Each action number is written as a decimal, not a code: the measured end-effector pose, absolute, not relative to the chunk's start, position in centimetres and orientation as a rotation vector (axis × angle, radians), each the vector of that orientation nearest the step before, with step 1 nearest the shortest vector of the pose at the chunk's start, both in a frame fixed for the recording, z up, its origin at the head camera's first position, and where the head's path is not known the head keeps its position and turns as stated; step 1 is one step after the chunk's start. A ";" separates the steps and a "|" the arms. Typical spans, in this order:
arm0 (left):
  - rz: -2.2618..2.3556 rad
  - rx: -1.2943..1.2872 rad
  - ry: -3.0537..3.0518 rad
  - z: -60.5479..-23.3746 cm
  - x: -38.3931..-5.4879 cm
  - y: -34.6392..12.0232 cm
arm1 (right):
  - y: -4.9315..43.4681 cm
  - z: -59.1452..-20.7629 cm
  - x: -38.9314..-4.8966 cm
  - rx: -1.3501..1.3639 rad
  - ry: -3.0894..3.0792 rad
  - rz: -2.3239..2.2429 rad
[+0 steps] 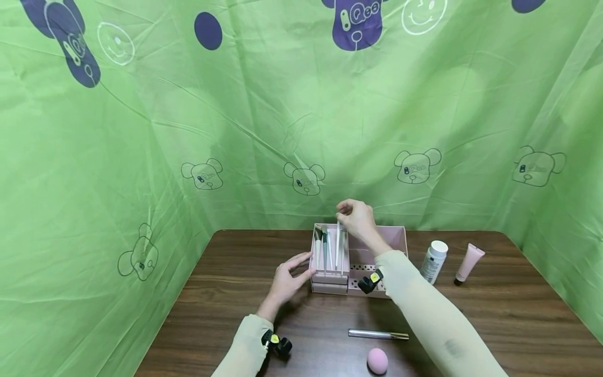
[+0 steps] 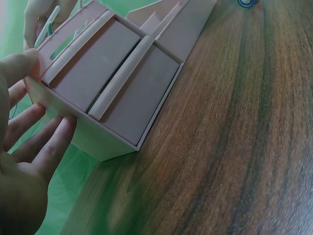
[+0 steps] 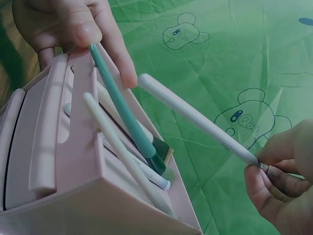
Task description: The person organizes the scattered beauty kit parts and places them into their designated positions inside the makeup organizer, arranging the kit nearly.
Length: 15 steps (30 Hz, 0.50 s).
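My right hand [image 1: 359,219] is above the left compartment of a pink desktop organizer [image 1: 330,288]. Its thumb and fingers pinch one end of a slim white makeup brush [image 3: 195,117]; the pinched end is hidden by the fingertips. The other end slants down toward the compartment. Inside lie a green-handled brush [image 3: 117,98], a cream-handled brush [image 3: 129,159] and other slender pieces. My left hand [image 1: 285,280] touches the organizer's front left corner, thumb at the front upper edge and fairly straight fingers against the side wall, as the left wrist view shows.
Right of the organizer stand a white bottle [image 1: 434,262] and a pink tube [image 1: 469,263] with a black cap. A silver pen-like tube [image 1: 378,334] and a pink makeup sponge [image 1: 377,361] lie nearer on the wooden table [image 1: 226,293]. Green curtain [image 1: 264,131] hangs behind and beside it.
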<state>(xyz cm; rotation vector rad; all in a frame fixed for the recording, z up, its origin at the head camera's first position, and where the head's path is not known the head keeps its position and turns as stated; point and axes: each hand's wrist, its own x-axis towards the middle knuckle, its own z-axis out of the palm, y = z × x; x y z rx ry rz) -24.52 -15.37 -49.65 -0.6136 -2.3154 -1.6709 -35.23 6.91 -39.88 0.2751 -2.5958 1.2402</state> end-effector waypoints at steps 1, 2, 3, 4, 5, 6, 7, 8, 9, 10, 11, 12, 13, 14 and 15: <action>-1.657 -0.616 -2.321 -49.6 -24.5 -15.4 | 6.9 -39.9 -35.3 0.273 -2.595 1.239; -1.644 -0.613 -2.327 -49.5 -24.5 -15.4 | 6.8 -40.0 -35.4 0.272 -2.593 1.240; -1.637 -0.615 -2.330 -49.5 -24.5 -15.4 | 6.7 -40.0 -35.4 0.271 -2.593 1.237; -1.629 -0.611 -2.336 -49.5 -24.5 -15.4 | 6.7 -40.0 -35.5 0.272 -2.593 1.234; -1.627 -0.608 -2.339 -49.4 -24.5 -15.4 | 6.6 -40.1 -35.5 0.274 -2.595 1.241; -1.628 -0.608 -2.338 -49.5 -24.5 -15.4 | 6.5 -40.2 -35.6 0.274 -2.599 1.250; -1.631 -0.607 -2.336 -49.5 -24.5 -15.4 | 6.5 -40.3 -35.6 0.275 -2.605 1.263; -1.636 -0.606 -2.336 -49.5 -24.5 -15.4 | 6.4 -40.4 -35.6 0.275 -2.612 1.278; -1.637 -0.604 -2.335 -49.5 -24.5 -15.4 | 6.4 -40.5 -35.7 0.274 -2.621 1.280; -1.639 -0.602 -2.335 -49.5 -24.4 -15.4 | 6.3 -40.6 -35.7 0.270 -2.628 1.284; -1.640 -0.606 -2.335 -49.5 -24.4 -15.4 | 6.3 -40.6 -35.8 0.264 -2.634 1.288; -1.640 -0.606 -2.334 -49.5 -24.4 -15.4 | 6.2 -40.7 -35.8 0.261 -2.639 1.284; -1.642 -0.606 -2.334 -49.5 -24.4 -15.4 | 6.2 -40.8 -35.8 0.261 -2.639 1.281; -1.644 -0.606 -2.334 -49.4 -24.4 -15.4 | 6.1 -40.9 -35.8 0.260 -2.637 1.276; -1.644 -0.603 -2.334 -49.5 -24.4 -15.4 | 6.1 -40.9 -35.9 0.260 -2.636 1.265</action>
